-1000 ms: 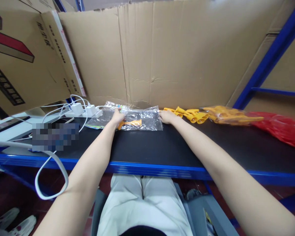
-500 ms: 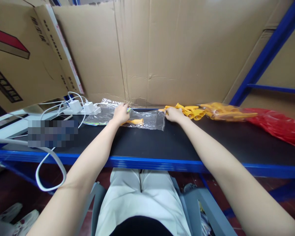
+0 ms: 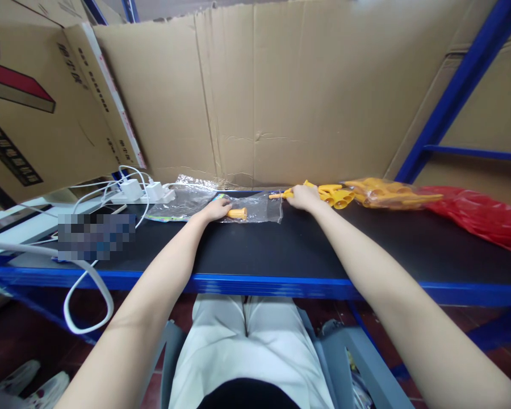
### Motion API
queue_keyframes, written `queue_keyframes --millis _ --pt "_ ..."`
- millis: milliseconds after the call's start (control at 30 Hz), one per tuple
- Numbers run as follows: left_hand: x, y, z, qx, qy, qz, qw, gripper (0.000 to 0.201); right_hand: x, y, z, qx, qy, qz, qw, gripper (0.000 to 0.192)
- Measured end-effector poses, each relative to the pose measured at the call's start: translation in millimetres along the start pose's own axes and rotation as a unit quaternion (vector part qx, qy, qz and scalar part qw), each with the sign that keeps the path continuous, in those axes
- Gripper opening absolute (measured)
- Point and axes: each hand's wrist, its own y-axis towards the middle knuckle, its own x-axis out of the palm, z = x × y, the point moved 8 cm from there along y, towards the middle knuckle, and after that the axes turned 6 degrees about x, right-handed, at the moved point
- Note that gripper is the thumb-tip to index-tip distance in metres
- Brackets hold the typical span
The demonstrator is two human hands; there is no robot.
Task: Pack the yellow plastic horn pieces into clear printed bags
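The left hand (image 3: 216, 209) lies flat on a clear plastic bag (image 3: 255, 207) at the far edge of the black shelf (image 3: 281, 250), pinning it; an orange plastic piece (image 3: 237, 213) sits inside, just right of the fingers. The right hand (image 3: 305, 197) is closed around another orange piece (image 3: 281, 195) near the bag's right end, beside a loose pile of orange pieces (image 3: 336, 195).

Step in hand, as judged: bagging pieces. The next move calls for lining the held piece up with the bag's mouth.

The mouth itself is hard to make out. The right fingertips are hidden. A patch at left is blurred.
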Motion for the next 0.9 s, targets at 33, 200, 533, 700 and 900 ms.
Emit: queue_keyframes --millis 33,200,533,700,900 --pt "-0.2 -0.3 -0.6 -0.002 0.003 -0.002 1.0 0.048 -5.9 0.5 5.0 0.012 0.021 0.004 1.0 0.034" --pt "-0.6 -2.4 1.3 -0.006 0.002 -0.003 1.0 0.05 -41.0 -1.4 29.6 0.051 0.152 0.037 0.986 0.038" --pt "1.6 -2.3 3.2 0.005 0.006 -0.024 1.0 0.053 -54.6 -33.9 9.0 -0.123 0.247 -0.176 0.945 0.038" --pt "0.3 -3.0 4.8 0.009 0.003 -0.019 1.0 0.051 -33.3 -37.3 0.3 -0.111 0.137 -0.236 0.956 0.042" --pt "-0.2 -2.0 3.8 0.013 0.009 -0.01 1.0 0.049 -15.3 -26.0 15.2 -0.059 0.071 -0.252 0.963 0.035"
